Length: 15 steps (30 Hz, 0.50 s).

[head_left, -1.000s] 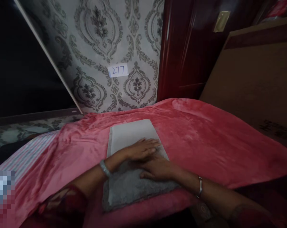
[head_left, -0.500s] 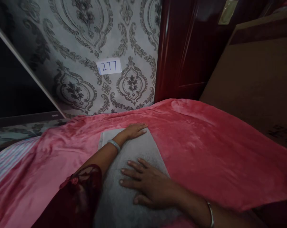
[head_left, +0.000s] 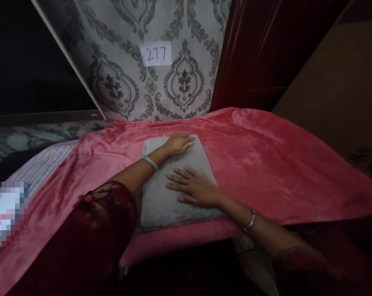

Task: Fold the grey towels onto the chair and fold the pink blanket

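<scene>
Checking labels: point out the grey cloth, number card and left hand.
Grey cloth [head_left: 169,205], head view, bare near part.
Number card [head_left: 156,54], head view, written face.
Left hand [head_left: 177,144], head view, back of hand.

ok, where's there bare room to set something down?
Best: pink blanket right of the gray cloth, bordered by brown cardboard and the right forearm. Smaller, rumpled: blanket between the gray cloth, left forearm and striped fabric. Crowded: the gray cloth, under left hand and right hand.
</scene>
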Available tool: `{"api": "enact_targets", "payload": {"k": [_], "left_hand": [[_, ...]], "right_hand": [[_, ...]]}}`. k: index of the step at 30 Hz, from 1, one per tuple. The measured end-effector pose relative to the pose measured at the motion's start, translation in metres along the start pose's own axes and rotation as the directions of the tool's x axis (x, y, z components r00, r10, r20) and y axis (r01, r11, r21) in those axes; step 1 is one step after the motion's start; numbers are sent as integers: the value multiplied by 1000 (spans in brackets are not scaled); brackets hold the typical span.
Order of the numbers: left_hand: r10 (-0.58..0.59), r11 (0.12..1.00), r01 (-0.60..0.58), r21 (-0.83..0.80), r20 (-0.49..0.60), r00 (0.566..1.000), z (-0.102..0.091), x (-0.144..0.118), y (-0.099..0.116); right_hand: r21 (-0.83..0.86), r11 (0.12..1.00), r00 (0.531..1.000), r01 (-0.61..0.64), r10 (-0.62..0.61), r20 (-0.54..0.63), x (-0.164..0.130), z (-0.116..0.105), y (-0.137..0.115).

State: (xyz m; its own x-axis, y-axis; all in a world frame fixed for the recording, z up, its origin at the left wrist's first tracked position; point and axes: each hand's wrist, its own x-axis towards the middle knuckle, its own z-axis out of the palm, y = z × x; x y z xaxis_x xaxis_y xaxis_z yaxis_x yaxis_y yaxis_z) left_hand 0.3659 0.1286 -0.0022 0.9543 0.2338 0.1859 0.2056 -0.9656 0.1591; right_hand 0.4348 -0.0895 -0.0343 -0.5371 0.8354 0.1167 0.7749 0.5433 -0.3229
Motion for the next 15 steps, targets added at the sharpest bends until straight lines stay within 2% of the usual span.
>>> {"api": "enact_targets", "payload": {"k": [3,5,7,11,15], "left_hand": [[97,982,-88,-166,44,994,-12,-51,19],[89,978,-67,-199,103,991,-17,-84,27],[27,984,3,-179,163,986,-18,-108,29],[-62,990,85,-111,195,979,-8,-127,23],[-62,998,64,-15,120,991,6,-129,25]], "right_hand": [[-12,1000,1000,9,-9,-14,-2,2,3],[-13,1000,1000,11,-11,-9,-2,1,4],[-11,1000,1000,5,-5,12,-1,-1,1],[-6,1000,997,29,-28,67,1,-1,-19],[-53,998,997,45,-41,72,2,9,-39]]}}
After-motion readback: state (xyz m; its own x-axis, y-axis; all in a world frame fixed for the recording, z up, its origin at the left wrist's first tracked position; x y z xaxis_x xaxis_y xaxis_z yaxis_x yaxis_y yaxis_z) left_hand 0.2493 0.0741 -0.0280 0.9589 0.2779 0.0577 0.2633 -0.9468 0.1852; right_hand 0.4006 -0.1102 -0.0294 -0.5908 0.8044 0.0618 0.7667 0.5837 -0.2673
